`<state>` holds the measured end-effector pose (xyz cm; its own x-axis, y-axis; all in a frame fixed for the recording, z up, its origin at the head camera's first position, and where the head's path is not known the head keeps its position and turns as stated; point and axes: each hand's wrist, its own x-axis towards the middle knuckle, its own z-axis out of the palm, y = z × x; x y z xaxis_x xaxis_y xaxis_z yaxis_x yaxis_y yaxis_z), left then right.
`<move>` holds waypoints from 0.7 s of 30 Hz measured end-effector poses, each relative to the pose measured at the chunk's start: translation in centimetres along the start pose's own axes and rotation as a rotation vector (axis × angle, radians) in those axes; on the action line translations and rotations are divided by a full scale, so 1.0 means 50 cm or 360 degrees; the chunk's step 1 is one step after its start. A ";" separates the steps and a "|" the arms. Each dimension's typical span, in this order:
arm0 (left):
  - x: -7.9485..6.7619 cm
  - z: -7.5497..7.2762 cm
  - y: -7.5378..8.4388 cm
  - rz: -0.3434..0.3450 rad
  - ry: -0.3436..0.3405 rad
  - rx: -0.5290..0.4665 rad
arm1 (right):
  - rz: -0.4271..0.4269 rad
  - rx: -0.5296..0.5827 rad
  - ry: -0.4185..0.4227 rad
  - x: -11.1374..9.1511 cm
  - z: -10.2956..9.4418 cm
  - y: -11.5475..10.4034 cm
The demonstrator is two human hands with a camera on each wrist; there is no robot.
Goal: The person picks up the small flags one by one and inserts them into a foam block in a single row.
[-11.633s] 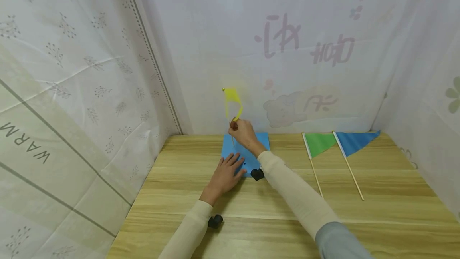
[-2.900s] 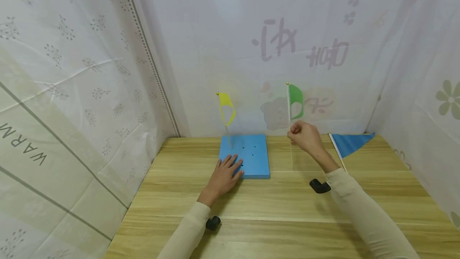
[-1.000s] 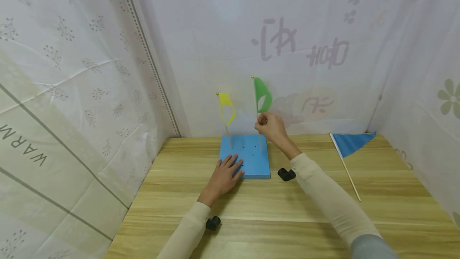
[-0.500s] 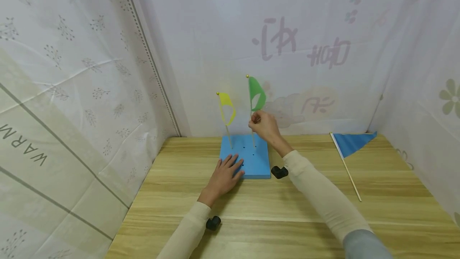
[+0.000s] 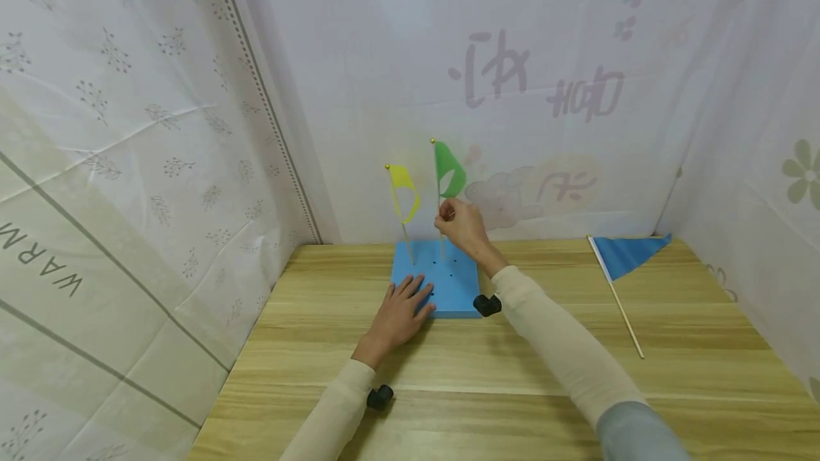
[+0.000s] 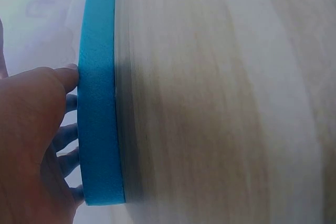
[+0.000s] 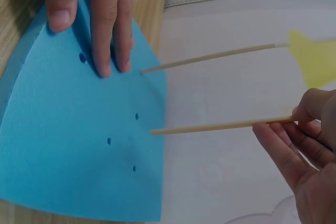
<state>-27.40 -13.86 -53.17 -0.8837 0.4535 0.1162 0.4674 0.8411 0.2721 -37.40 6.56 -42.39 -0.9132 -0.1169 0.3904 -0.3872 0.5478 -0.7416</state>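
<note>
My right hand [image 5: 466, 228] pinches the wooden stick of a small green flag [image 5: 448, 171], holding it upright above a blue foam board [image 5: 458, 297]. In the right wrist view, the lower tip of that stick [image 7: 210, 127] is close over the board, near one of several small holes. A yellow flag [image 5: 402, 178] stands in the board's back left part, leaning slightly, with its stick in a hole. My left hand [image 5: 398, 315] rests on the board's front left part with fingers spread. The left wrist view shows its thumb at the edge of the board [image 6: 100, 98].
A blue triangular flag [image 5: 628, 256] lies on the wooden table [image 5: 538, 375] to the right, its stick pointing toward the front. Patterned cloth walls [image 5: 384, 77] surround the table at the back and both sides. Black camera mounts [image 5: 380, 398] jut from both wrists.
Earlier my right hand held the yellow flag at the board; it now stands there alone. The green flag was lifted from the table and carried left over the board. My left hand stays put.
</note>
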 end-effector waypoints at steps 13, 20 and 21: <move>0.000 0.001 0.000 0.0006 0.0002 -0.0025 | -0.0021 -0.0009 0.0004 0.001 0.036 0.006; 0.000 0.002 -0.003 0.0010 0.0013 -0.0024 | -0.0012 -0.0021 -0.0014 -0.004 0.050 0.009; 0.000 0.003 -0.004 0.0014 0.0015 -0.0024 | -0.0014 -0.0022 -0.0014 -0.005 0.051 0.010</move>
<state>-27.46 -13.97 -53.36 -0.8798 0.4578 0.1278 0.4747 0.8325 0.2856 -37.68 4.73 -44.23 -0.9109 -0.1291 0.3920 -0.3935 0.5579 -0.7306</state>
